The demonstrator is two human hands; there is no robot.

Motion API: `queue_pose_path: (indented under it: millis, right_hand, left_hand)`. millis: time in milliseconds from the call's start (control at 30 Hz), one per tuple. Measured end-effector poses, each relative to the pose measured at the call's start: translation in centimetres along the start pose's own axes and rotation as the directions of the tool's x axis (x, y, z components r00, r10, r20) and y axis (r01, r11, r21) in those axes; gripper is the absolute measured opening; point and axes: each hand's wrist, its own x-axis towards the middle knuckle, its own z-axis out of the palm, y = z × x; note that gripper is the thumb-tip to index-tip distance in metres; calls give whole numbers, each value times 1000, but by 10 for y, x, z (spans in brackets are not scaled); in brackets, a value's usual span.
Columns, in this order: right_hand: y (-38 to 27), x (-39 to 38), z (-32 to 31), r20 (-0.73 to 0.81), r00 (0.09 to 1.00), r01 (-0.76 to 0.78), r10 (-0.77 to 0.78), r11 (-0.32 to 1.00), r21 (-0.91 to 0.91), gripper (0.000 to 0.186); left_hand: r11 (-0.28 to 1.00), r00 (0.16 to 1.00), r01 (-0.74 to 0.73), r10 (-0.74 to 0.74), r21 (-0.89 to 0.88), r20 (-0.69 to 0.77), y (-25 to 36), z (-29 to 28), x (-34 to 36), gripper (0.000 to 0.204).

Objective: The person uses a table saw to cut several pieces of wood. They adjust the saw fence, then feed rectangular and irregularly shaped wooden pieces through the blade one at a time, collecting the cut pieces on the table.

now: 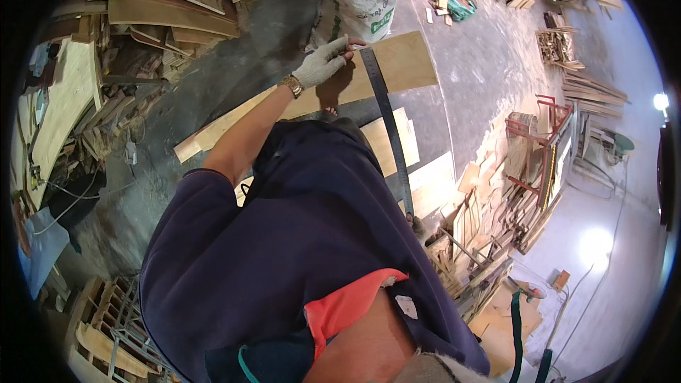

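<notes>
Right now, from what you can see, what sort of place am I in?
Probably a woodworking shop: there are stacked boards, small wood scraps on the floor, and what looks like a long ruler by a plank.

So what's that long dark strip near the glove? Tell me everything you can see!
The long dark strip is thin, narrow and flat, perhaps a metal ruler. It slants across the picture. Its far end overlaps the long pale board, close to the gloved left hand; its near end comes down beside the dark blue shirt. I can't tell whether the gloved fingers touch it.
</notes>
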Motion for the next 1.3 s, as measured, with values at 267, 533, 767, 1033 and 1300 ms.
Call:
queue_pose_path:
  millis: [267,533,767,1033,1300]
  right_hand:
    - [-47,6,-1,-42,998,-57,49,975,-214,37]
    - [-66,9,1,-36,999,-4,-6,964,-266,38]
    - [-83,11,1,-45,998,23,-34,972,-236,36]
    - [-93,13,0,1,1000,-15,16,978,-210,40]
    - [-77,18,4,-24,1000,0,-7,963,-271,40]
  left_hand:
    - [989,993,-117,117,-86,1,-6,-2,1,42]
    - [994,992,-107,107,-4,-73,-7,-5,2,35]
    - [994,994,-105,105,36,15,-14,-9,7,35]
    - [998,998,-54,54,13,-13,-21,-3,4,40]
    - [987,990,-139,137,-83,-37,-16,-3,0,33]
